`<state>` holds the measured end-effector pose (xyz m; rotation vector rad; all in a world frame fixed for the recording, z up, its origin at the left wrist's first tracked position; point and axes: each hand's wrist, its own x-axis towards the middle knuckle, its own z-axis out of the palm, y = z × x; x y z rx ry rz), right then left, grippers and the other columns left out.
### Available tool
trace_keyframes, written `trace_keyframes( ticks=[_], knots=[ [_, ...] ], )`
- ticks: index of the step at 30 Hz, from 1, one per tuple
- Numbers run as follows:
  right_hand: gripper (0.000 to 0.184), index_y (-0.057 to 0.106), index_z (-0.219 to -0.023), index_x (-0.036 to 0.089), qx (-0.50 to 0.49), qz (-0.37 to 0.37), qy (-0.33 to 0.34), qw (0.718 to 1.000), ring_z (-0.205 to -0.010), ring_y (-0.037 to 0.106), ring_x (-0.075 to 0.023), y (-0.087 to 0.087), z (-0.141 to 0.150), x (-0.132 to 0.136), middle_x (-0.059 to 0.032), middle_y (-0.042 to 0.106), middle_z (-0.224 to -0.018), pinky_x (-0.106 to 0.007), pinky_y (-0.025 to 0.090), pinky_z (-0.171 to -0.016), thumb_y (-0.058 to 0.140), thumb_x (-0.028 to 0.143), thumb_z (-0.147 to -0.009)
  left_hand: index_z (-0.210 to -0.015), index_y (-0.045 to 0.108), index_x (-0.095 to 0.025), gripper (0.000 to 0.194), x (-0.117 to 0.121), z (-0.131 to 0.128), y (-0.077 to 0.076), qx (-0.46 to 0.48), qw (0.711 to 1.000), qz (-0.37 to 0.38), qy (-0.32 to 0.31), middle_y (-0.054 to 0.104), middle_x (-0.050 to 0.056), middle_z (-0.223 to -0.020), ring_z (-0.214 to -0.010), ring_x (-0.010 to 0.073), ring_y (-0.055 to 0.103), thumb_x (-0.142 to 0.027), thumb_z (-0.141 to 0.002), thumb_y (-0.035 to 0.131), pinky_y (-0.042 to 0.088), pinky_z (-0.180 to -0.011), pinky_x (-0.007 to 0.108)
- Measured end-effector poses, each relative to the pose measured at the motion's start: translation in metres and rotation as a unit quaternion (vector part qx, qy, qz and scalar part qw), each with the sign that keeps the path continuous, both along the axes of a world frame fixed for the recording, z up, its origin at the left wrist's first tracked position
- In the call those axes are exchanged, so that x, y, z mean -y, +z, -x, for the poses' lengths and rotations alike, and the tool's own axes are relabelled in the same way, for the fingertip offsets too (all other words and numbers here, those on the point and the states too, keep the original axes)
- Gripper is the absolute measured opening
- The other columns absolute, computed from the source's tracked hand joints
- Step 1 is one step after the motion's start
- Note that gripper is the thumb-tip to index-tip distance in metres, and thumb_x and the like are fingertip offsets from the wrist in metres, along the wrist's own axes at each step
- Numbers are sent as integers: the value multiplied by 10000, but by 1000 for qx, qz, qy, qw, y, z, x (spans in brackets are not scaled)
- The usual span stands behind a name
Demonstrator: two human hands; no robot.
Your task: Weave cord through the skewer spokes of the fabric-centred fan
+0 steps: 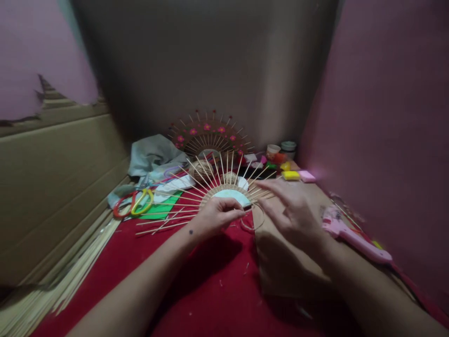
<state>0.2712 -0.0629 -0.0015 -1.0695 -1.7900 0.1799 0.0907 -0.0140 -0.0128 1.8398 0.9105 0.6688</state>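
A half-round fan of thin sticks [228, 166] spreads in front of me, with woven twine rows and a pale blue half-disc [229, 194] at its base. My left hand [222, 213] is closed on the fan's base, thumb and forefinger pinched near the disc's right corner. At the fan's right side is my right hand [289, 210], its thumb and fingers apart around the rightmost sticks. Between the hands hangs a loose loop of twine [253, 228]. Whether the right fingertips touch a stick or the twine is hard to see.
Behind stands a finished-looking fan with pink flowers [206, 128]. Balls of twine [201, 171], a grey cloth [154, 154] and scissors [142, 202] lie nearby. Loose sticks [80, 262] line the left. A pink glue gun [361, 241] rests right, beside cardboard [280, 262] on red cloth [206, 290].
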Motion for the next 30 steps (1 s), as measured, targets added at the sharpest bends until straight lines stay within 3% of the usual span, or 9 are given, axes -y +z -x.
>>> trace_keyframes(
  ticks=[3, 6, 9, 14, 18, 21, 23, 26, 30],
  knots=[
    [235, 580, -1048, 212, 2, 142, 107, 984, -835, 592, -170, -12, 19, 7, -44, 652, -942, -302, 463, -731, 510, 276, -832, -672, 624, -135, 173, 5, -2, 1, -17, 998, -45, -38, 442, -39, -519, -495, 72, 388, -264, -765, 554, 300, -467, 191],
    [195, 626, -923, 203, 20, 194, 98, 976, -758, 586, -152, -22, 25, 6, -34, 666, -838, -273, 440, -668, 460, 285, -864, -711, 655, -145, 167, 2, 3, 4, -53, 994, -68, -59, 553, -12, -615, -588, 95, 463, -274, -764, 562, 356, -542, 195],
    [175, 638, -826, 193, 51, 194, 51, 978, -694, 570, -138, -20, 18, 1, -32, 663, -771, -264, 415, -638, 469, 226, -853, -733, 679, -154, 195, -6, 14, 11, -105, 989, -49, -86, 575, -6, -630, -604, 103, 464, -322, -750, 581, 361, -561, 197],
    [162, 612, -753, 183, 142, 152, -47, 977, -607, 530, -132, -11, 2, -4, -34, 631, -672, -265, 386, -586, 468, 170, -825, -709, 660, -143, 257, -13, 27, 26, -148, 989, -3, -7, 472, -28, -509, -458, 74, 356, -373, -748, 553, 269, -438, 190],
    [153, 617, -783, 136, 267, 130, -72, 952, -747, 553, -207, -14, 6, -1, -111, 637, -789, -332, 416, -662, 485, 80, -730, -680, 653, -146, 254, -13, 22, 16, -168, 984, -59, -24, 484, -23, -538, -509, 87, 387, -368, -750, 552, 303, -481, 197],
    [333, 542, -1086, 98, 177, 58, 35, 982, -954, 531, -196, -19, 15, 4, -134, 606, -1037, -326, 419, -814, 404, 52, -786, -682, 665, -159, 254, -12, 15, 0, -171, 976, -113, -70, 552, -6, -597, -596, 117, 461, -368, -764, 546, 367, -584, 222],
    [349, 478, -1173, 118, 103, 65, 104, 987, -979, 526, -159, -24, 22, 7, -115, 586, -1100, -288, 416, -838, 379, 91, -840, -707, 676, -169, 233, -11, 12, -6, -161, 975, -132, -81, 590, 2, -632, -642, 136, 501, -353, -766, 546, 387, -637, 237],
    [257, 535, -1089, 145, 51, 136, 94, 985, -906, 547, -158, -31, 29, 7, -94, 611, -1028, -291, 420, -796, 414, 185, -866, -736, 679, -167, 224, -10, 10, -7, -149, 976, -141, -68, 609, 6, -653, -655, 143, 519, -335, -772, 535, 391, -642, 238],
    [181, 615, -800, 162, -14, 245, 49, 968, -699, 535, -140, -32, 33, 4, -36, 623, -750, -281, 396, -662, 480, 276, -841, -670, 651, -144, 243, -9, 14, 4, -158, 977, -130, -61, 554, -5, -595, -606, 121, 481, -342, -764, 547, 358, -570, 214]
  ],
)
